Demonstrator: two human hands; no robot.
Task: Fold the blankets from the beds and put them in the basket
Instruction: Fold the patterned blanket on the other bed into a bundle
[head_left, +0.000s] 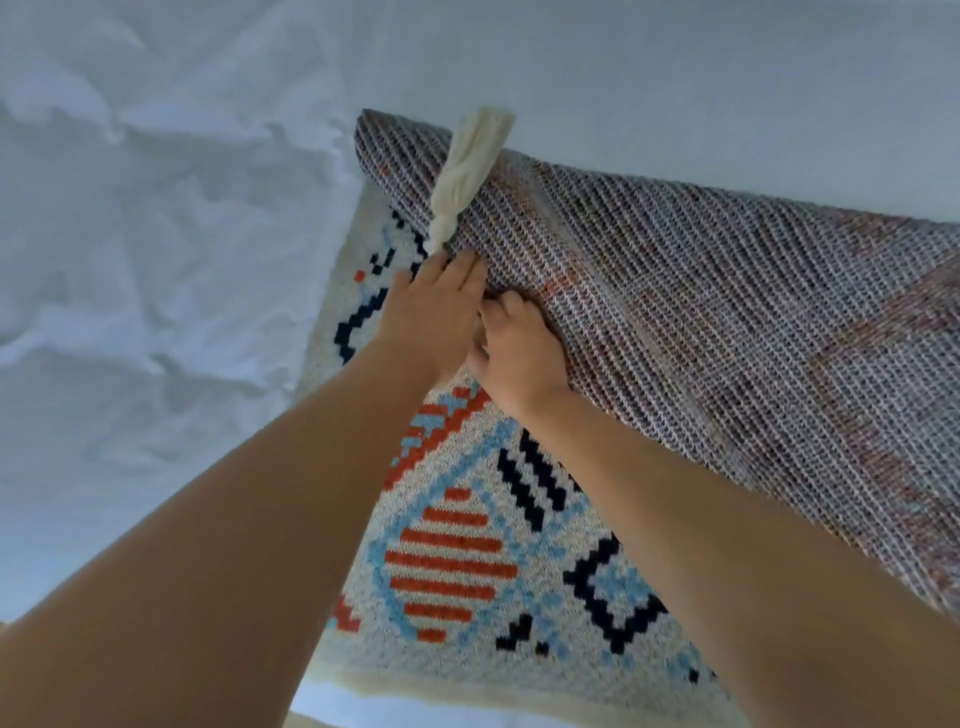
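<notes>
- Blanket (452, 545) lies patterned face up on the bed (156, 260), one half turned over to show its grey reverse.
- Left hand (436, 317) sets straight, closed fingers (465, 270) at the tasselled corner (thumb hidden, so a pinch cannot be told).
- Right hand (517, 353) curls into the folded edge, gripping it.
- Best practice now: match the tassel (467, 171) corner to the corner beneath, then smooth outward.
</notes>
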